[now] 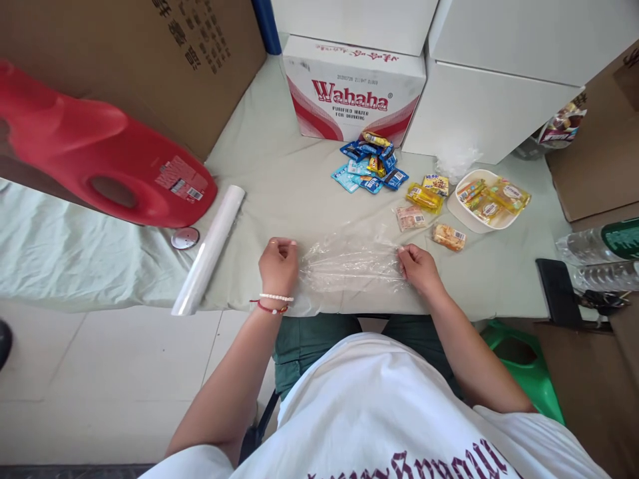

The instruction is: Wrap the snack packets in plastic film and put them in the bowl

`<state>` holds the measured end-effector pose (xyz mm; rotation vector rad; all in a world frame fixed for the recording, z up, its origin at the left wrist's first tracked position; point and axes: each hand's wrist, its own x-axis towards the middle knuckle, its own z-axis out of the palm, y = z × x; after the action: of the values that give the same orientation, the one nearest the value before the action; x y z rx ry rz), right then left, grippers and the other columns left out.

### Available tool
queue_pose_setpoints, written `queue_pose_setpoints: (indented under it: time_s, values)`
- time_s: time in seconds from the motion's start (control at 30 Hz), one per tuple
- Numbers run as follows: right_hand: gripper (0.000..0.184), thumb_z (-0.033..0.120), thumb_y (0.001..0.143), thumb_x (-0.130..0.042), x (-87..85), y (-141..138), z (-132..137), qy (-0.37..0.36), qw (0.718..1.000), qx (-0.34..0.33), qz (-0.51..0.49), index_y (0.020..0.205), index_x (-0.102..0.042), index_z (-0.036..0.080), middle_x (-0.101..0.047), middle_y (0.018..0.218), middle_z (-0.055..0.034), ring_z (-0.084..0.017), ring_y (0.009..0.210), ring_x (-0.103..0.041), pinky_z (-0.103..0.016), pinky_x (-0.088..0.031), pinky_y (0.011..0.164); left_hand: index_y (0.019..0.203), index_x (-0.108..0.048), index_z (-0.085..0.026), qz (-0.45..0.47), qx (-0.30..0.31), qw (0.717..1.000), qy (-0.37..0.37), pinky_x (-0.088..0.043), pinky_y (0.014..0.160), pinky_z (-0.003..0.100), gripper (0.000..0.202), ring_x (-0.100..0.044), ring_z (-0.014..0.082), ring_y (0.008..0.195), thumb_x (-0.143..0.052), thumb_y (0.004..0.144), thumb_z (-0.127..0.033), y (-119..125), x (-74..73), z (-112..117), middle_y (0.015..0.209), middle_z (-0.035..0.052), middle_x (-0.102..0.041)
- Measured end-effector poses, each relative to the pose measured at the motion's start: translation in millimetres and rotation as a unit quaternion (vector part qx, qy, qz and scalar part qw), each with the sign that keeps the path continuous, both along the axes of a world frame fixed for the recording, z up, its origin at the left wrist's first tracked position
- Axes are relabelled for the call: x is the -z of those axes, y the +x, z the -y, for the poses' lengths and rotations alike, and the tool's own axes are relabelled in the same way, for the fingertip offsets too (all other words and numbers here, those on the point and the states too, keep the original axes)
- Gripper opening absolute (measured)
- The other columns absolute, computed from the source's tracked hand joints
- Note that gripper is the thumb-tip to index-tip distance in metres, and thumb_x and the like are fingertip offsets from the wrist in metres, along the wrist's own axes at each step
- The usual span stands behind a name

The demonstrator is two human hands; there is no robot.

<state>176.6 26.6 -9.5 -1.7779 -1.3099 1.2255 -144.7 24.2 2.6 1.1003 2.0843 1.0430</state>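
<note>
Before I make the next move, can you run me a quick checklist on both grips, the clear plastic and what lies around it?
1. Right grip on the clear plastic: ok, thumb and finger pinch its right edge.
2. Left grip on the plastic: ok, fingers closed at its left edge.
3. Plastic smooth: not ok, creases run between the two grips.
4. Roll away from the left grip: ok, it lies apart, to the left.
5. Pink pack free of the plastic: cannot tell, the see-through far edge is hard to make out.
6. Bowl upright: ok, with packs in it.
</note>
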Motion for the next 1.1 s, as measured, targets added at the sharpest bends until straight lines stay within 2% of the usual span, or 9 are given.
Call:
queue_pose_setpoints:
  time_s: [0.1,0.23,0.4,0.57,0.67,0.8,0.87,0.97,1.1]
  values:
    - [0.042,0.067,0.09,-0.052,2.5,-2.3,1.4,0.022,0.999,-0.015,0.045,0.08,-0.057,0.026,-0.056,0.059,0.0011,-0.019,0.053,-0.052,-0.03,-0.042,0.053,0.11,-0.061,-0.019,-0.142,0.024,0.985,0.09,-0.051,0.098,0.04,0.036,-0.065,0.0231,0.101,-0.057,0.09,-0.048,-1.4,-5.9,-4.5,0.11,0.0104,-0.068]
    - [0.04,0.064,0.091,-0.053,-1.1,-4.4,1.8,0.034,0.997,-0.034,0.061,0.079,-0.058,0.025,-0.058,0.061,0.0006,-0.019,0.057,-0.053,-0.03,-0.042,0.056,0.128,-0.058,-0.014,-0.184,0.169,0.967,0.053,-0.042,0.113,0.049,0.06,-0.055,0.0332,0.128,-0.068,0.084,-0.053,16.2,-2.8,-35.4,0.131,0.0188,-0.063]
    - [0.039,0.061,0.094,-0.053,1.7,1.1,4.3,0.036,0.998,-0.032,0.03,0.079,-0.056,0.025,-0.056,0.062,0.0031,-0.016,0.052,-0.05,-0.028,-0.04,0.054,0.088,-0.062,-0.021,-0.121,0.229,0.966,0.023,-0.048,0.089,0.036,0.028,-0.063,0.0228,0.086,-0.047,0.096,-0.043,37.1,6.3,-81.2,0.085,0.0072,-0.067]
    - [0.041,0.064,0.094,-0.049,10.1,10.8,10.6,0.013,1.0,0.0,0.015,0.085,-0.057,0.025,-0.057,0.063,0.0036,-0.015,0.047,-0.048,-0.029,-0.039,0.05,0.078,-0.052,-0.024,-0.133,0.157,0.978,0.032,-0.042,0.075,0.032,0.03,-0.055,0.0206,0.071,-0.041,0.1,-0.042,28.9,10.2,-97.3,0.067,0.0016,-0.055]
    - [0.041,0.064,0.095,-0.048,6.4,13.9,10.9,-0.001,0.999,-0.029,0.028,0.086,-0.057,0.025,-0.058,0.064,0.0037,-0.015,0.048,-0.05,-0.029,-0.04,0.051,0.088,-0.054,-0.023,-0.144,0.108,0.983,0.032,-0.043,0.078,0.035,0.022,-0.057,0.0224,0.077,-0.044,0.098,-0.04,20.0,7.9,-89.5,0.078,0.0041,-0.06]
    - [0.04,0.062,0.096,-0.053,-11.2,15.6,4.2,0.023,0.973,-0.121,0.193,0.101,-0.063,0.024,-0.066,0.072,-0.0012,-0.02,0.063,-0.06,-0.03,-0.041,0.06,0.102,-0.06,-0.021,-0.216,0.075,0.96,0.162,-0.045,0.097,0.042,0.028,-0.061,0.0264,0.104,-0.039,0.102,-0.04,19.5,-5.1,-56.0,0.105,0.0119,-0.066]
    - [0.044,0.061,0.095,-0.057,-20.5,13.5,-2.7,0.058,0.946,-0.139,0.287,0.114,-0.065,0.022,-0.072,0.089,-0.0074,-0.023,0.077,-0.064,-0.031,-0.041,0.064,0.103,-0.064,-0.02,-0.268,0.143,0.936,0.178,-0.041,0.106,0.046,0.037,-0.06,0.0288,0.115,-0.034,0.105,-0.041,24.7,-9.5,-35.8,0.11,0.0139,-0.068]
    - [0.051,0.06,0.097,-0.057,-27.4,4.1,-18.4,0.102,0.927,-0.14,0.332,0.129,-0.063,0.021,-0.074,0.109,-0.0129,-0.027,0.091,-0.066,-0.032,-0.041,0.068,0.122,-0.067,-0.019,-0.315,0.292,0.895,0.121,-0.032,0.119,0.052,0.047,-0.054,0.0303,0.138,-0.029,0.106,-0.041,32.9,-3.2,-13.2,0.133,0.0166,-0.069]
    - [0.029,0.039,0.101,-0.052,-21.3,-7.5,-43.4,0.095,0.938,-0.139,0.304,0.116,-0.07,0.022,-0.077,0.099,-0.0095,-0.025,0.088,-0.066,-0.031,-0.04,0.071,0.155,-0.048,-0.017,-0.365,0.37,0.854,0.024,-0.014,0.128,0.061,0.06,-0.033,0.0319,0.158,-0.029,0.105,-0.044,30.6,19.3,-3.9,0.169,0.0172,-0.039]
